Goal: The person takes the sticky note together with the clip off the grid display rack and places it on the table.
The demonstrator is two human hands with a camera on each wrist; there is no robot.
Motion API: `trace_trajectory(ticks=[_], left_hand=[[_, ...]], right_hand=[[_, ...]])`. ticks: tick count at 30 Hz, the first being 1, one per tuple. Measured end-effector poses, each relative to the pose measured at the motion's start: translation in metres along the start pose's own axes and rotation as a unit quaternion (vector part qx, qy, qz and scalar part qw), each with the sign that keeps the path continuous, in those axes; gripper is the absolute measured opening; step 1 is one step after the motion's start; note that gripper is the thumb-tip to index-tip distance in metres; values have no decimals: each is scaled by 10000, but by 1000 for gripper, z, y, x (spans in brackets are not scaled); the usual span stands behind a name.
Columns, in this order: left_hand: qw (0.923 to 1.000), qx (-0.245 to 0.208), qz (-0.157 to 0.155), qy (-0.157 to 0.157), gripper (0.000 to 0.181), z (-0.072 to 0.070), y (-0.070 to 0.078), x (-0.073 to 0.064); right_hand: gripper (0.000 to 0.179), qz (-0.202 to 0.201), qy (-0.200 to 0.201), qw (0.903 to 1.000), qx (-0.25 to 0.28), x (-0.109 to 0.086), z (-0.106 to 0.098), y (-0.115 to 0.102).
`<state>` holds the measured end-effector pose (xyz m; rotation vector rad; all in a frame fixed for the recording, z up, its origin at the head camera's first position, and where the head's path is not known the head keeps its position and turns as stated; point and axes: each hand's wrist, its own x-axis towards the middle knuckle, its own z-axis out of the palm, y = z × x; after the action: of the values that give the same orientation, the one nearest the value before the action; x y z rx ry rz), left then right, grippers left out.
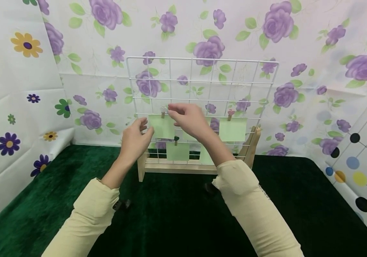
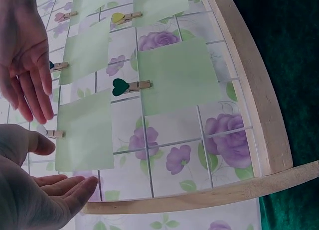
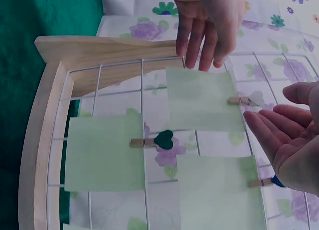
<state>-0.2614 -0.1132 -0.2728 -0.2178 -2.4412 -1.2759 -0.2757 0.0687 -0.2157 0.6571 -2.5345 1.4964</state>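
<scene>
Floral bkgd (image 1: 183, 39), note (image 1: 161, 128) btwn L/R fingers (image 1: 177, 107)

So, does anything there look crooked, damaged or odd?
Mostly no: the pale green paper squares, held by heart-topped wooden clips on the white wire grid, show no tears. Only the white flower-printed sheet on the left looks untidy: it is creased and bunches up at the back-left corner of the dark green velvety cloth.

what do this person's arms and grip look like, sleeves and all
The left sleeve and right sleeve are pale yellow, loose and wrinkled, bunched at the ends. Small dark marks show along the right one. A small dark object shows beside the left one, too dim to identify. The left grip and right grip wear no gloves.
</scene>
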Motion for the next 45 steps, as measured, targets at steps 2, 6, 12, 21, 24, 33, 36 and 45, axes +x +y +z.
trace_trajectory(ticks=[2,6,12,21,24,33,36,45], left_hand=[[10000,-12,13,-16,48,0,1,0],[10000,-55,49,-55,49,1,2,1],[9999,-63,112,-61,52,3,4,2],[9998,27,178,-13,45,3,5,6],[9999,-21,120,2,44,3,3,9],[9998,-92,107,135,40,4,2,11],[9997,-126,-32,210,39,3,3,11],[9983,-449,-347,124,36,4,0,11]], right_hand=[[40,-18,37,9997,-244,2,3,-2],[41,-175,145,9943,-1043,6,12,-8],[42,-141,237,9841,-1757,12,20,-10],[34,-158,398,9867,-1569,19,17,-9],[30,-218,507,9865,-1544,22,18,-9],[24,-230,697,9851,-1558,27,20,-7],[24,-221,693,9850,-1565,27,21,-7],[24,-49,670,9863,-1504,29,22,-7]])
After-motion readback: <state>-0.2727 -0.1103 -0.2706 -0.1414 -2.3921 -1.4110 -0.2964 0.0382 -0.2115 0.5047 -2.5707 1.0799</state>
